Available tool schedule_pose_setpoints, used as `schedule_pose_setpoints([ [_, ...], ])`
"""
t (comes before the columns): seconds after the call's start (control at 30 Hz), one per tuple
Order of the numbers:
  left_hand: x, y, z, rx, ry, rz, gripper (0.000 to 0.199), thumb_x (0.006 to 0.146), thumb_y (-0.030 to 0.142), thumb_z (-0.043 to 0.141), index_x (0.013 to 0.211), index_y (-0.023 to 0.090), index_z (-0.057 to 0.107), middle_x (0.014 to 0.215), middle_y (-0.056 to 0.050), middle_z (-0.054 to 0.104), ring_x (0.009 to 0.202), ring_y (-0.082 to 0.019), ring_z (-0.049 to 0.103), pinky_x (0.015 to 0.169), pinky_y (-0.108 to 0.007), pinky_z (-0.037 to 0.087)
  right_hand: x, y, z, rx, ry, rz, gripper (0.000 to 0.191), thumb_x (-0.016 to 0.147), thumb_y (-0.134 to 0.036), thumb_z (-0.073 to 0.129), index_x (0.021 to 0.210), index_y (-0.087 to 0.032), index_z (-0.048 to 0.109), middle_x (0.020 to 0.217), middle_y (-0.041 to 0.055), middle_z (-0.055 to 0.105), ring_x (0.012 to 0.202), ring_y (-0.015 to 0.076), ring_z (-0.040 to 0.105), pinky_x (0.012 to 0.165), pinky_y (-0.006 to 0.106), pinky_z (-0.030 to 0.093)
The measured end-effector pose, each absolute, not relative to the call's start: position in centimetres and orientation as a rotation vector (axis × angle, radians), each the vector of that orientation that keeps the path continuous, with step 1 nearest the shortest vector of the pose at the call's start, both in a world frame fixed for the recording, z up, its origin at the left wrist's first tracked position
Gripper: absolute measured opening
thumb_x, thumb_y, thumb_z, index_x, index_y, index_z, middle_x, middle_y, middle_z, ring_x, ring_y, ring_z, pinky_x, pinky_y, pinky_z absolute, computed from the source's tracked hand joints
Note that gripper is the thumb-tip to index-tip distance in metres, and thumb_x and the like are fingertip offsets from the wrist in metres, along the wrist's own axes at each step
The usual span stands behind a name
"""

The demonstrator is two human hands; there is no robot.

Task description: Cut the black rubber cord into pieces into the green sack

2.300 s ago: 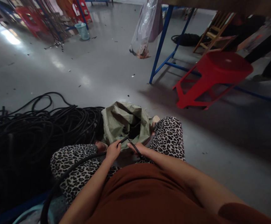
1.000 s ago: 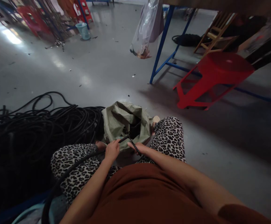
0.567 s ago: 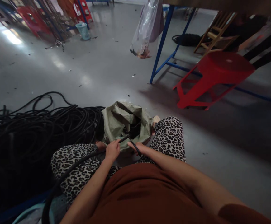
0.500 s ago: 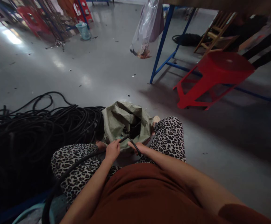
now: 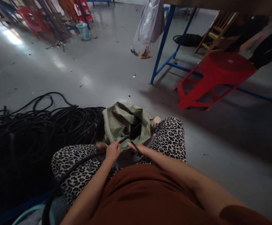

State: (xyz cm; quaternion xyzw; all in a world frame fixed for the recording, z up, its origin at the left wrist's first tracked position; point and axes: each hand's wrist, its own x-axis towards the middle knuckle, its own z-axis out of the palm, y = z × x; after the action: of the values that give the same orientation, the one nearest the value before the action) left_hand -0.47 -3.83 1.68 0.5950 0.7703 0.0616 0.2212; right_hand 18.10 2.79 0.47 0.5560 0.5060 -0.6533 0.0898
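My left hand (image 5: 113,151) is closed round a thick black hose (image 5: 79,163), which runs back over my left leg to the lower left. The hose's front end points over the mouth of a pale green woven sack (image 5: 112,120) between my feet. My right hand (image 5: 137,148) is closed on the handles of a dark cutting tool (image 5: 138,151), scissors or pliers; its jaws meet the hose end above the sack. Dark material lies inside the sack, too shadowed to make out.
A large heap of black hose (image 5: 65,120) lies at the left. A red stool (image 5: 220,72) and a blue-legged table (image 5: 164,43) with a hanging clear bag (image 5: 144,34) stand ahead right. A light-blue basket (image 5: 83,31) stands further off.
Both hands, the hose and the tool look the same. At the upper right, a dark shape behind the red stool has shifted.
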Motion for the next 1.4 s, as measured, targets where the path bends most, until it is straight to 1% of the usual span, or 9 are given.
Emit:
schedule_pose_setpoints([
  [0.17, -0.5, -3.9, 1.5, 1.676, 2.119, 0.176, 0.037, 0.091, 0.02, 0.044, 0.124, 0.022, 0.06, 0.113, -0.006, 0.069, 0.098, -0.018, 0.065, 0.086, -0.028, 0.048, 17.9, 2.8, 0.1, 1.69, 1.507, -1.909, 0.064, 0.084, -0.071, 0.048, 0.081, -0.009, 0.065, 0.059, 0.0047, 0.059, 0.05, 0.0148, 0.058, 0.051, 0.023, 0.049],
  [0.27, -0.5, -3.9, 1.4, 1.693, 2.109, 0.176, 0.037, 0.09, 0.02, 0.045, 0.124, 0.022, 0.06, 0.112, -0.006, 0.069, 0.098, -0.018, 0.065, 0.086, -0.028, 0.048, 17.9, 2.8, -0.3, 1.693, 1.542, -1.857, 0.066, 0.083, -0.073, 0.047, 0.076, -0.01, 0.064, 0.056, 0.005, 0.059, 0.051, 0.0152, 0.058, 0.052, 0.023, 0.05],
  [0.4, -0.5, -3.8, 1.4, 1.701, 2.098, 0.185, 0.037, 0.09, 0.02, 0.045, 0.124, 0.022, 0.061, 0.109, -0.006, 0.07, 0.097, -0.018, 0.064, 0.085, -0.028, 0.048, 18.0, 2.7, -0.5, 1.697, 1.591, -1.802, 0.071, 0.079, -0.08, 0.043, 0.066, -0.013, 0.062, 0.053, 0.0051, 0.057, 0.047, 0.0163, 0.059, 0.049, 0.024, 0.049],
  [0.53, -0.4, -3.7, 1.4, 1.679, 2.099, 0.189, 0.037, 0.091, 0.02, 0.046, 0.124, 0.023, 0.06, 0.111, -0.005, 0.069, 0.097, -0.017, 0.064, 0.086, -0.027, 0.048, 17.9, 2.5, -0.3, 1.721, 1.559, -1.849, 0.073, 0.077, -0.082, 0.041, 0.066, -0.013, 0.061, 0.054, 0.0059, 0.059, 0.044, 0.0169, 0.059, 0.044, 0.025, 0.049],
  [0.73, -0.3, -3.6, 1.4, 1.65, 2.113, 0.203, 0.036, 0.091, 0.022, 0.044, 0.124, 0.023, 0.061, 0.112, -0.005, 0.069, 0.099, -0.018, 0.064, 0.087, -0.029, 0.048, 17.8, 2.5, 0.2, 1.733, 1.562, -1.823, 0.072, 0.079, -0.081, 0.04, 0.066, -0.013, 0.061, 0.051, 0.0052, 0.057, 0.04, 0.0152, 0.056, 0.043, 0.024, 0.048],
  [1.0, -0.2, -3.7, 1.5, 1.64, 2.115, 0.167, 0.037, 0.091, 0.021, 0.046, 0.125, 0.024, 0.06, 0.113, -0.006, 0.069, 0.099, -0.018, 0.064, 0.088, -0.029, 0.048, 17.9, 2.5, 1.5, 1.695, 1.597, -1.733, 0.069, 0.079, -0.078, 0.045, 0.066, -0.013, 0.061, 0.054, 0.0068, 0.058, 0.051, 0.02, 0.062, 0.052, 0.027, 0.052],
  [1.17, -0.4, -3.8, 1.3, 1.647, 2.105, 0.114, 0.037, 0.091, 0.02, 0.045, 0.125, 0.024, 0.06, 0.115, -0.005, 0.068, 0.1, -0.017, 0.063, 0.088, -0.028, 0.048, 18.1, 2.3, 1.9, 1.685, 1.609, -1.746, 0.063, 0.081, -0.074, 0.049, 0.062, -0.014, 0.059, 0.052, 0.0069, 0.056, 0.05, 0.0219, 0.062, 0.052, 0.029, 0.052],
  [1.3, -0.4, -3.8, 1.2, 1.678, 2.095, 0.092, 0.038, 0.091, 0.019, 0.045, 0.125, 0.024, 0.06, 0.113, -0.007, 0.068, 0.099, -0.018, 0.064, 0.087, -0.028, 0.047, 18.2, 2.3, 2.0, 1.666, 1.625, -1.745, 0.059, 0.082, -0.07, 0.051, 0.062, -0.015, 0.059, 0.05, 0.0051, 0.054, 0.047, 0.0195, 0.059, 0.05, 0.027, 0.05],
  [1.4, -0.4, -3.8, 1.3, 1.684, 2.092, 0.058, 0.037, 0.091, 0.019, 0.045, 0.124, 0.023, 0.061, 0.112, -0.007, 0.069, 0.098, -0.018, 0.064, 0.086, -0.028, 0.048, 18.2, 2.3, 2.2, 1.663, 1.602, -1.752, 0.056, 0.083, -0.067, 0.053, 0.068, -0.014, 0.061, 0.051, 0.0037, 0.054, 0.042, 0.0167, 0.055, 0.045, 0.025, 0.048],
])
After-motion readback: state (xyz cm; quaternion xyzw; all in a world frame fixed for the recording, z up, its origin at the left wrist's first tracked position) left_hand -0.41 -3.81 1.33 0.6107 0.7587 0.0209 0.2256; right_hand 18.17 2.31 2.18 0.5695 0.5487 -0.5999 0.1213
